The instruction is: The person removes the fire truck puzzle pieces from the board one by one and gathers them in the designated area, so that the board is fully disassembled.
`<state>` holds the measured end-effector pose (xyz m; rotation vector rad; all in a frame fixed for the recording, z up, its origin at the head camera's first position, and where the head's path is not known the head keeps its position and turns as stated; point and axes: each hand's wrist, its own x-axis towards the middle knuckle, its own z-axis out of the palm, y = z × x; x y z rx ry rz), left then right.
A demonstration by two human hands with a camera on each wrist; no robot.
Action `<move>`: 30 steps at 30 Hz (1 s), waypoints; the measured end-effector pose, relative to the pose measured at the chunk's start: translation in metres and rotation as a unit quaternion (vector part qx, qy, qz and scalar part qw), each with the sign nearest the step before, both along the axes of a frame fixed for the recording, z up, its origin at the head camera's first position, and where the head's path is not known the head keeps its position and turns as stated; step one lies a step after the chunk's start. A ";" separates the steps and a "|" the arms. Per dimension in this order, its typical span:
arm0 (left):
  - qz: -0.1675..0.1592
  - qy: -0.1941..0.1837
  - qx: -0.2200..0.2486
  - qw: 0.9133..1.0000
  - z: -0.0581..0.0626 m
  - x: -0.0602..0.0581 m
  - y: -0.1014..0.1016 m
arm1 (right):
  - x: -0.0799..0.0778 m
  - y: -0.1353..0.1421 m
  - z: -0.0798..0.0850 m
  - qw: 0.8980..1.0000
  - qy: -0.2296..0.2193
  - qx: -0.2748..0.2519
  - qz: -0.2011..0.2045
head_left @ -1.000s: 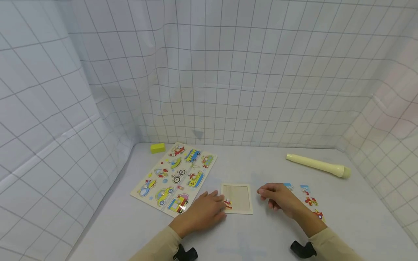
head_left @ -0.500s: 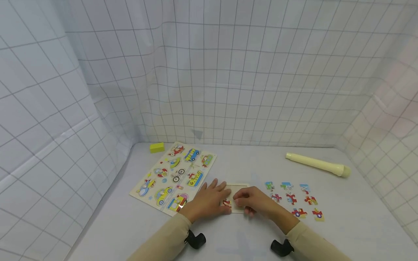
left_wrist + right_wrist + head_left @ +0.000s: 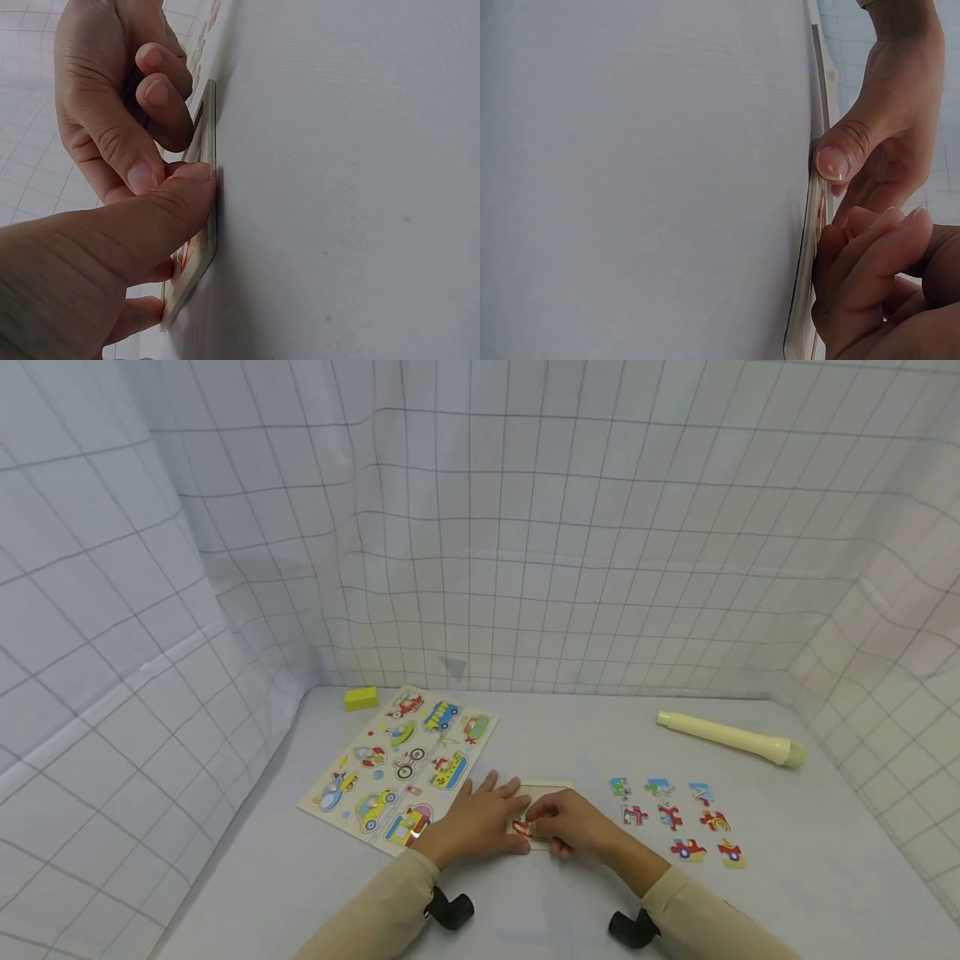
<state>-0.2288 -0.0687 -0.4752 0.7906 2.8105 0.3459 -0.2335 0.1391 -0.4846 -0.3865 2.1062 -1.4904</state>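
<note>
A small wooden puzzle frame lies flat on the white table, a red jigsaw piece in its near-left corner. My left hand rests over the frame's left side with fingers spread; in the left wrist view its thumb presses the near rim. Inside the frame, bent fingers of my right hand pinch at the jigsaw piece, which they partly cover. The right wrist view shows both hands meeting low over the frame.
Several loose jigsaw pieces lie in rows right of the frame. A vehicle picture board is at the left, with a yellow block behind it. A cream microphone-shaped stick lies at the back right. Gridded white cloth encloses the table.
My right hand has moved left from beside the frame to the jigsaw piece inside it, uncovering the loose pieces. My left hand shifted slightly, its fingers spreading over the frame's left side.
</note>
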 end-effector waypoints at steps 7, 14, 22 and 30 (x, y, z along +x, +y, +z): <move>0.001 -0.004 0.004 1.000 0.001 -0.001 0.000 | 0.002 -0.004 0.004 1.000 -0.009 -0.008 -0.016; 0.005 -0.015 0.007 1.000 0.003 0.000 0.001 | 0.003 -0.006 0.003 0.999 -0.017 -0.023 -0.040; 0.008 -0.009 -0.001 1.000 0.002 0.001 0.003 | 0.001 0.004 0.005 0.997 -0.031 -0.035 -0.068; 0.013 -0.007 -0.005 1.000 -0.001 0.000 0.003 | -0.001 0.031 0.010 0.995 -0.018 -0.021 -0.093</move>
